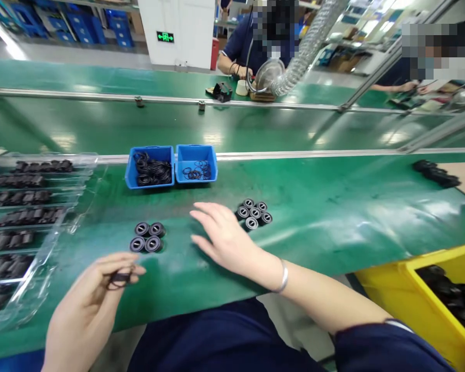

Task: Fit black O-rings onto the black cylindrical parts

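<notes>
My left hand (89, 305) is closed round a small black part (121, 276), with a thin dark ring showing at its edge; blur hides the details. My right hand (225, 235) hovers over the green mat, fingers spread and holding nothing. Just beyond the left hand stands a group of short black round parts (153, 244) with slotted tops. A second cluster of the same parts (254, 212) is close to the right hand's knuckles. Two blue bins sit farther back: the left bin (150, 185) contains a heap of black rings (155, 172), the right bin (197, 152) a few thin rings (196, 172).
On the left lies a clear plastic tray (67, 206) with rows of black parts. A yellow crate (418, 289) of dark pieces is at the lower right. Black parts (436, 173) lie at the right. Across the rail, a co-worker (238, 49) works beside a flexible duct (310, 46).
</notes>
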`<control>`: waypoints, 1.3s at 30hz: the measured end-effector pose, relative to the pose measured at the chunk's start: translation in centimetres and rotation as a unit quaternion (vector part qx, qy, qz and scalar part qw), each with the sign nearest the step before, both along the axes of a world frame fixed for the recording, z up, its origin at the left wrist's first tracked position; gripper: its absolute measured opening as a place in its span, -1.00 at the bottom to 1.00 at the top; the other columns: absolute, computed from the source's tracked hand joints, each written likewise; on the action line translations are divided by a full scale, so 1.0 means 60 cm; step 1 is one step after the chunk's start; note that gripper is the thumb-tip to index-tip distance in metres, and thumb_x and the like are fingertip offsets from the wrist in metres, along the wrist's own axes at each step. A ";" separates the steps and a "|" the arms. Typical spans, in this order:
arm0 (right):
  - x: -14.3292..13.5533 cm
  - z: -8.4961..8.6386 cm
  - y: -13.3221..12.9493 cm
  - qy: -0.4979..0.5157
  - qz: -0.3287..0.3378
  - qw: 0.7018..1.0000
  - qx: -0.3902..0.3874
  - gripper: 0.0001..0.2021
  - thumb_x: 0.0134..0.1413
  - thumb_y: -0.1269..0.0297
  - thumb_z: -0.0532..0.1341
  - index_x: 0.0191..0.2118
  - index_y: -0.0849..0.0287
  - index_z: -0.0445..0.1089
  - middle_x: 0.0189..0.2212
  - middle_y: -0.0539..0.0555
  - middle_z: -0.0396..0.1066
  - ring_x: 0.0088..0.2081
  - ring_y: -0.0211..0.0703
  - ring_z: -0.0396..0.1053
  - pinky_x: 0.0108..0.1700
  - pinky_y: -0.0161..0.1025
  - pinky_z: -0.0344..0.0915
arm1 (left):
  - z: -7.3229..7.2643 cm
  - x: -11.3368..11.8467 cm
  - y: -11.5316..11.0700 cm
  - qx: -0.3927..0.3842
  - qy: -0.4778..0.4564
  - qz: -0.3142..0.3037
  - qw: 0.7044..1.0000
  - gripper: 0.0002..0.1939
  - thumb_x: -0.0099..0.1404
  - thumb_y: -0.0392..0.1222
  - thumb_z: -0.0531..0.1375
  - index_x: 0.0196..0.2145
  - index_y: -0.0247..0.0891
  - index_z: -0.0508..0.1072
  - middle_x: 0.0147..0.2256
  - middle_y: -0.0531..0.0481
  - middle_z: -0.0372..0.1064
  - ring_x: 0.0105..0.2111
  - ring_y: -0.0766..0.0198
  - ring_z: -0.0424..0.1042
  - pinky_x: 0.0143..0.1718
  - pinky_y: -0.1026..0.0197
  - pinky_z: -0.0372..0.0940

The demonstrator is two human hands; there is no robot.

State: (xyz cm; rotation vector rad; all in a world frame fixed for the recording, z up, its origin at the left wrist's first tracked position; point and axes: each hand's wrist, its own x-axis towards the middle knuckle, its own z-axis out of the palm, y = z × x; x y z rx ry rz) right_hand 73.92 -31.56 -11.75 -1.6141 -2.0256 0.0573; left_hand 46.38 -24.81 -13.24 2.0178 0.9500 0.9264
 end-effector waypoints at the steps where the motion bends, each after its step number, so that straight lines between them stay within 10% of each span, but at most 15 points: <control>1: 0.019 0.004 -0.013 -0.035 -0.050 0.998 0.004 -0.62 0.37 0.25 0.11 0.20 0.31 0.23 0.19 0.33 0.24 0.22 0.14 0.15 0.27 0.11 0.10 | 0.002 0.000 -0.009 -0.033 0.023 -0.043 0.998 -0.84 0.40 -0.17 0.14 -0.12 -0.17 0.47 -0.22 -0.04 0.53 -0.30 0.21 0.59 -0.32 0.26 0.54; 6: 0.079 -0.016 -0.050 -0.174 -0.193 0.966 -0.008 -0.79 0.31 0.41 0.14 0.00 0.34 0.40 -0.05 0.31 0.40 -0.02 0.18 0.29 0.07 0.14 0.21 | -0.005 0.053 -0.042 -0.186 0.054 -0.115 0.974 -0.79 0.43 -0.07 0.11 -0.15 -0.19 0.48 -0.31 0.01 0.57 -0.33 0.25 0.60 -0.26 0.27 0.52; 13: 0.035 -0.023 -0.043 -0.100 -0.004 0.995 -0.008 -0.72 0.31 0.53 0.09 0.09 0.33 0.32 0.02 0.28 0.38 -0.02 0.07 0.27 0.09 0.03 0.22 | -0.013 0.112 -0.051 -0.301 -0.012 -0.101 0.948 -0.77 0.39 -0.06 0.16 -0.15 -0.25 0.51 -0.27 -0.03 0.59 -0.25 0.21 0.61 -0.21 0.25 0.52; 28: -0.017 0.022 0.009 0.320 0.168 0.916 -0.176 -0.90 0.27 0.36 0.27 -0.32 0.19 0.42 -0.23 0.05 0.33 -0.15 -0.21 0.34 -0.05 -0.25 0.26 | 0.012 0.091 -0.050 -0.139 -0.030 -0.035 0.989 -0.80 0.36 -0.27 0.20 -0.11 -0.17 0.58 -0.27 0.06 0.59 -0.33 0.36 0.60 -0.22 0.37 0.49; 35: 0.012 0.011 0.027 0.396 0.070 0.898 -0.177 -0.84 0.26 0.31 0.23 -0.38 0.19 0.37 -0.27 0.06 0.32 -0.30 -0.21 0.30 -0.24 -0.25 0.25 | 0.011 0.088 -0.047 -0.201 -0.021 0.008 0.979 -0.81 0.40 -0.15 0.19 -0.09 -0.11 0.55 -0.27 0.08 0.60 -0.30 0.30 0.61 -0.18 0.30 0.50; 39: 0.026 -0.016 0.029 0.390 0.035 0.896 -0.208 -0.82 0.22 0.29 0.23 -0.42 0.19 0.36 -0.29 0.07 0.34 -0.33 -0.19 0.30 -0.28 -0.23 0.26 | 0.001 0.082 -0.046 -0.091 0.018 -0.023 0.995 -0.81 0.40 -0.25 0.18 -0.07 -0.12 0.53 -0.25 0.08 0.59 -0.21 0.32 0.59 -0.12 0.31 0.46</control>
